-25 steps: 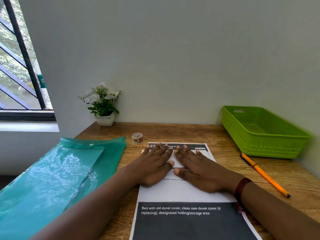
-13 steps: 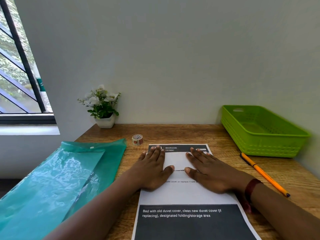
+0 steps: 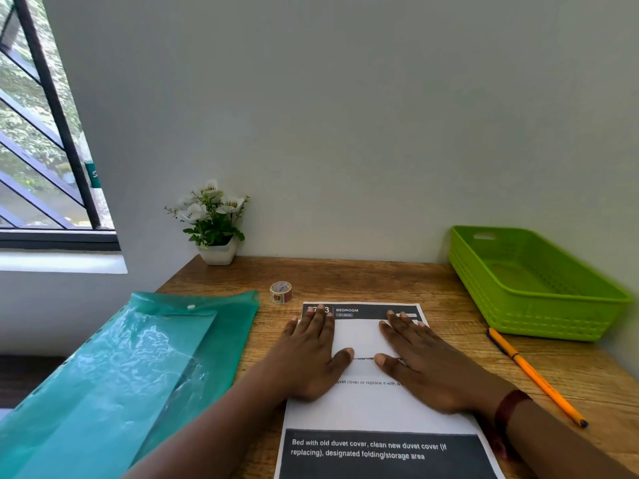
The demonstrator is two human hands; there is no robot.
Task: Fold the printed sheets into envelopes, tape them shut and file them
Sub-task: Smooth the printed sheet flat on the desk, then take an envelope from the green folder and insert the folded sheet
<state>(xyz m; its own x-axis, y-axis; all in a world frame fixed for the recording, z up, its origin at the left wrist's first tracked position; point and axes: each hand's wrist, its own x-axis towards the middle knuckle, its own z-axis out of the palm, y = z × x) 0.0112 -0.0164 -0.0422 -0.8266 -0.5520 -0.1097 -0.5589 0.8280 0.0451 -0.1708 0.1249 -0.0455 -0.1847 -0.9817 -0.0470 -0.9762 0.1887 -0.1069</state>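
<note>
Fingers [image 3: 323,326] of both hands lie straight and flat, gripping nothing. The left hand [image 3: 307,354] and right hand [image 3: 425,364] press side by side on the white printed paper sheet [image 3: 373,409], which lies on the brown wooden desk [image 3: 380,278]. Probable step: flattening the first fold; taping and filing remain. Further folds come next, then the small patterned tape roll [image 3: 280,292] just beyond the sheet, then the translucent teal plastic folder [image 3: 121,368] at left.

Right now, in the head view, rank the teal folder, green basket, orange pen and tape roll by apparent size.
1. teal folder, though nearness inflates it
2. green basket
3. orange pen
4. tape roll
</note>
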